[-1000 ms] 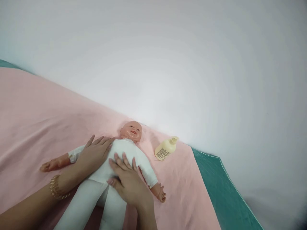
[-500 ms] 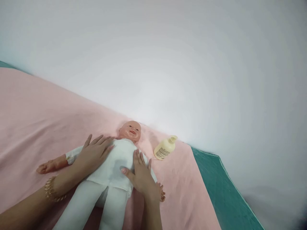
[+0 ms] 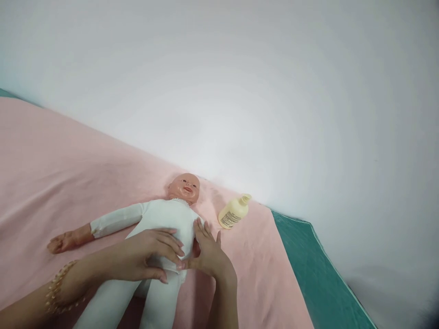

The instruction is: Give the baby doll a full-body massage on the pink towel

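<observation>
A bald baby doll [image 3: 184, 188] in a white cloth suit lies on its back on a pink sheet [image 3: 113, 169]. Across its lower belly rests my left hand [image 3: 149, 253], fingers apart and curved over the cloth, a beaded bracelet on the wrist. My right hand [image 3: 207, 251] lies along the side of the doll's torso with its fingers spread and its thumb pointing toward my left fingertips. Neither hand grips anything. The doll's arm on the left stretches out over the sheet; its other arm is hidden by my right hand and forearm.
A pale yellow pump bottle [image 3: 234, 212] stands tilted in view on the sheet, right of the doll's head. Green covering [image 3: 315, 269] shows beyond the sheet's right edge. A plain white wall [image 3: 240, 91] rises behind.
My left hand has moved from the doll's upper chest and shoulder down to its lower belly, uncovering the shoulder and sleeve. My right hand has shifted slightly, its thumb now lower.
</observation>
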The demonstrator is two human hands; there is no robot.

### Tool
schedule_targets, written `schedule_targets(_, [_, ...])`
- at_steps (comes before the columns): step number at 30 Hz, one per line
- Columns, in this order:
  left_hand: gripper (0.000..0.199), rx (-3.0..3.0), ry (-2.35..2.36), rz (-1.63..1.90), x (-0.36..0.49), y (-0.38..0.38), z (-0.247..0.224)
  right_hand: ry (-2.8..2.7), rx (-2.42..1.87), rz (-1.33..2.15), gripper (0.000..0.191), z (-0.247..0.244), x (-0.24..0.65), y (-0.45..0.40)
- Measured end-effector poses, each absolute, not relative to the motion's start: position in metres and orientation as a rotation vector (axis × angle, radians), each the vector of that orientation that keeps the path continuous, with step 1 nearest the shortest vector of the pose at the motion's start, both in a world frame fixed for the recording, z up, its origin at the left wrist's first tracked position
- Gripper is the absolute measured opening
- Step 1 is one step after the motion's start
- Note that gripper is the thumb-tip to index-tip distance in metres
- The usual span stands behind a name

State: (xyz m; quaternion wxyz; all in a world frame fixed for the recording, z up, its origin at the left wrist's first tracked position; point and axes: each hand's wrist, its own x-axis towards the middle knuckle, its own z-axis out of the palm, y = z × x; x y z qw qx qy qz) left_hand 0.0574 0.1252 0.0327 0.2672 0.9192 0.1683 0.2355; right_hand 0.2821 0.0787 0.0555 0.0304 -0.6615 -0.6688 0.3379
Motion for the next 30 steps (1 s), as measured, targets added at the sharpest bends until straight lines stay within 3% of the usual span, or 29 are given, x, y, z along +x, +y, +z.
schedule_targets(3, [0.035,2.492,0.407,0.489,0.056,0.128,0.038,-2.059,-2.038,1.04,0.118,0.056,0.281,0.079])
schedule_targets(8, [0.045,2.569,0.622,0.557,0.055,0.152,0.012,-2.074,-2.055,1.025,0.116,0.057,0.28,0.079])
schedule_targets(13, [0.055,2.575,1.084,0.751,0.058,0.167,-0.022,-2.065,-2.051,1.028,0.113,0.057,0.278,0.079])
schedule_targets(18, [0.056,2.515,1.491,0.78,0.055,0.173,-0.027,-2.055,-2.084,1.027,0.112,0.064,0.274,0.078])
schedule_targets(21, [0.056,2.543,1.537,0.776,0.053,0.176,-0.028,-2.08,-2.052,1.002,0.104,0.076,0.264,0.07])
schedule_targets(25, [0.054,2.582,1.53,0.834,0.052,0.179,-0.034,-2.297,-1.608,1.044,0.081,0.088,0.239,0.053])
schedule_targets(30, [0.051,2.674,1.487,0.811,0.049,0.184,-0.04,-2.433,-1.348,1.043,0.067,0.074,0.218,0.058])
